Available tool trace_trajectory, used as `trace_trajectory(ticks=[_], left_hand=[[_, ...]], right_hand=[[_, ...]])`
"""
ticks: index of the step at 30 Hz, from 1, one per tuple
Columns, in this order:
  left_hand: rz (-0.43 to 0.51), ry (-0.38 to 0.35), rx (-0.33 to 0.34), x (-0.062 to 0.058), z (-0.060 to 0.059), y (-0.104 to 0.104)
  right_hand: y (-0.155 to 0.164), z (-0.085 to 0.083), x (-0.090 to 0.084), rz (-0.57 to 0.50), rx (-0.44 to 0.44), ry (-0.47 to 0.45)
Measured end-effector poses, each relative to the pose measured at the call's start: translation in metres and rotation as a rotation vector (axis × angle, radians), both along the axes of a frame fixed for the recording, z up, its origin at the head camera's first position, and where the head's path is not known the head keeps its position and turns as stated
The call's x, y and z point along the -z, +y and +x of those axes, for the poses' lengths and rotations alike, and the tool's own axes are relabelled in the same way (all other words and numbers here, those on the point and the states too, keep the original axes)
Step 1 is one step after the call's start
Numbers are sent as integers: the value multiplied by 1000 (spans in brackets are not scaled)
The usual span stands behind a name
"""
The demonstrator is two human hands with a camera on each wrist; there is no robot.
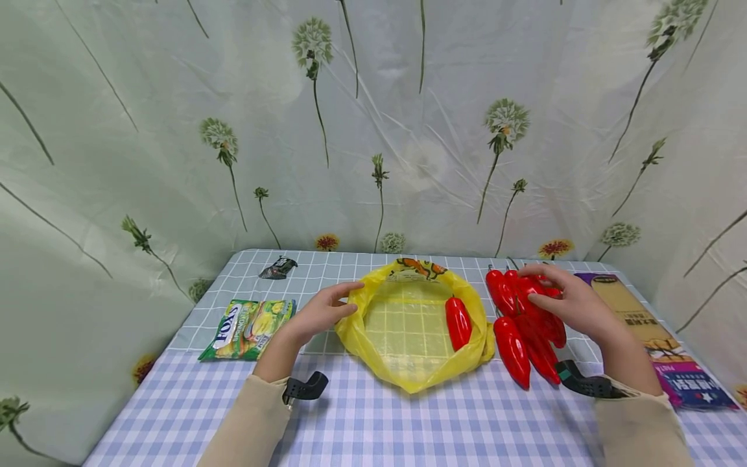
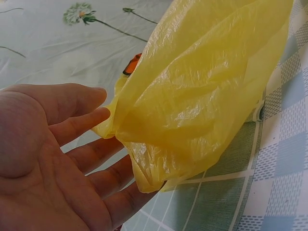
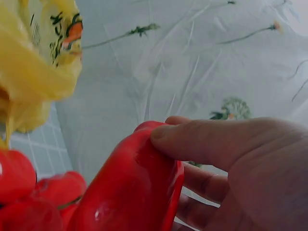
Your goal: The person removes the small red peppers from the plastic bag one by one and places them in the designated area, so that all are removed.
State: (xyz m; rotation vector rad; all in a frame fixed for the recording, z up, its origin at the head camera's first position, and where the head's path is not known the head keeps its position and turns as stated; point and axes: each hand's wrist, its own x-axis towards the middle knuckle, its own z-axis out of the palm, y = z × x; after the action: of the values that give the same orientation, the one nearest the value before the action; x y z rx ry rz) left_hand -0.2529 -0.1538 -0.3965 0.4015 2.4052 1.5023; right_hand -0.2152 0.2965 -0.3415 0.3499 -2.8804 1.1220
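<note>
A yellow plastic bag (image 1: 373,363) stands with its mouth spread wide, and one glossy red pepper (image 1: 458,323) is inside against its right wall. My left hand (image 1: 327,312) is at the bag's left rim. Up close, its relaxed fingers (image 2: 108,180) touch the yellow film, while the thumb stays apart from it. Over a pile of red peppers (image 1: 513,350) to the right of the bag, my right hand (image 1: 574,301) pinches a large red pepper (image 3: 139,178). The thumb lies on its near face and the other fingers are behind it.
A green snack packet (image 1: 248,329) lies left of the bag, with a small black wrapper (image 1: 278,267) farther back. A brown and purple package (image 1: 648,324) lies at the right edge. Checked cloth (image 1: 373,428) covers the table's front; a floral curtain (image 1: 408,130) hangs behind.
</note>
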Motion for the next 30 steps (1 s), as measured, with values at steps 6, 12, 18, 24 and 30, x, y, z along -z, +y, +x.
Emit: trace_trajectory(ticks=[6, 12, 18, 24, 30], left_hand=[[-3, 2, 2, 2, -1, 0], [-3, -4, 0, 4, -2, -1], [-14, -1, -5, 3, -1, 0], [-7, 1, 0, 2, -1, 1], [-11, -5, -9, 3, -2, 0]], right_hand=[[9, -4, 8, 31, 21, -14], [18, -7, 15, 59, 48, -52], [25, -8, 21, 101, 67, -100], [32, -10, 27, 126, 71, -119], [33, -10, 32, 121, 69, -147]])
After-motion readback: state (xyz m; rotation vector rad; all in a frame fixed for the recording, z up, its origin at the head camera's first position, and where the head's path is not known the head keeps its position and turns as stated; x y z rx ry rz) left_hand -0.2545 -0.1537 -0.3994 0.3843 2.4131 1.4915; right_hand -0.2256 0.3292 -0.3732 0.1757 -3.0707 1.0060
